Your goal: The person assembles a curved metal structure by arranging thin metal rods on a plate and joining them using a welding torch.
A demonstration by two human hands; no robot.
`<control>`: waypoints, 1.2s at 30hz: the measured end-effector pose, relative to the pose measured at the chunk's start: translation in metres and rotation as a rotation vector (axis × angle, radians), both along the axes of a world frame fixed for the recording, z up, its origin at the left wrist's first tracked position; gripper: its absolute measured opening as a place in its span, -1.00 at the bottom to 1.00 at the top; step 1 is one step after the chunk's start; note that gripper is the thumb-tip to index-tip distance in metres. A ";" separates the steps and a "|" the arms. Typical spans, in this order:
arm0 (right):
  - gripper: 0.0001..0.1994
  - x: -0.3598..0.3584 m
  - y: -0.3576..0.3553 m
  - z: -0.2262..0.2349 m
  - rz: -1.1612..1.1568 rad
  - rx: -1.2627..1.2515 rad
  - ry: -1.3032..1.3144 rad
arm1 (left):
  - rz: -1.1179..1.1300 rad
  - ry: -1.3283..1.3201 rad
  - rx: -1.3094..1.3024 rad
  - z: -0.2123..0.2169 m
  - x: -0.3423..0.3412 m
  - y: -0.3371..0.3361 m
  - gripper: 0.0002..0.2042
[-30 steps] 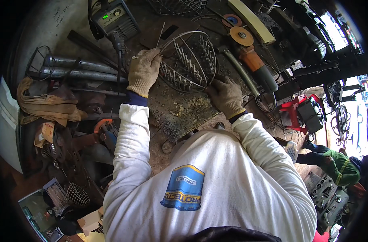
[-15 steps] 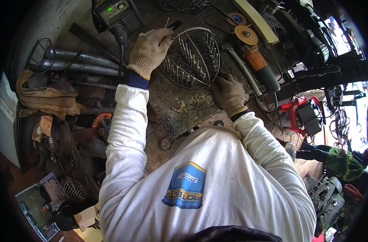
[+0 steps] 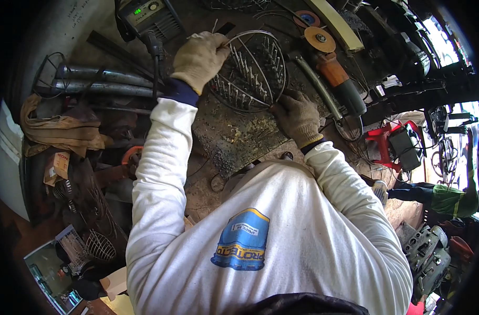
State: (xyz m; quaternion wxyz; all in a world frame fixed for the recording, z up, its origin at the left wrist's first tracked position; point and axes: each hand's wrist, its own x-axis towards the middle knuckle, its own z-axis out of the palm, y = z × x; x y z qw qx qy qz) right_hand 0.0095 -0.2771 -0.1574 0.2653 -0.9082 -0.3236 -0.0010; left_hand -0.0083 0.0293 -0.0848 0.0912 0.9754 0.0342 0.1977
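First, counted one dark worktable point(image 3: 237, 149) in front of the white shirt point(image 3: 308, 226). Took clock hours from the one round wire frame point(image 3: 260, 65) over that worktable. Saw one person in green point(image 3: 452, 201) well apart at four o'clock. Counted two metal pipes point(image 3: 103, 84) at nine, one red stand point(image 3: 378, 147) at four, one welding machine point(image 3: 149, 21) at ten, and one angle grinder point(image 3: 336, 79) at three. Found one metal tube point(image 3: 319, 86) lying between frame and grinder, in the way of a straight line across. Saw the gloved left hand point(image 3: 200, 59) pinched narrow on the frame's rim near ten o'clock, the gloved right hand point(image 3: 298, 118) likewise closed on the rim at five. Noted one cardboard box point(image 3: 57, 167) at eight. Counted two discs point(image 3: 306, 19), one fitted to the grinder at two o'clock, one just beyond. Saw thin metal spikes point(image 3: 245, 68) inside the frame's outline, too crowded to count; could not tell whether joined to the frame.
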 end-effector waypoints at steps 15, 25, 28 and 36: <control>-0.67 0.000 0.001 0.007 0.003 0.008 0.026 | 0.081 -0.083 0.067 -0.020 -0.012 -0.013 -0.85; -0.66 0.000 0.000 0.006 -0.001 -0.017 0.017 | 0.112 -0.033 -0.148 -0.008 -0.016 -0.020 -0.83; -0.66 0.000 0.001 0.006 0.000 -0.008 0.014 | 0.094 -0.071 -0.191 -0.006 -0.021 -0.015 -0.82; -0.66 0.002 -0.001 0.000 0.017 0.034 -0.024 | 0.120 -0.264 -0.283 0.002 -0.056 0.016 -0.80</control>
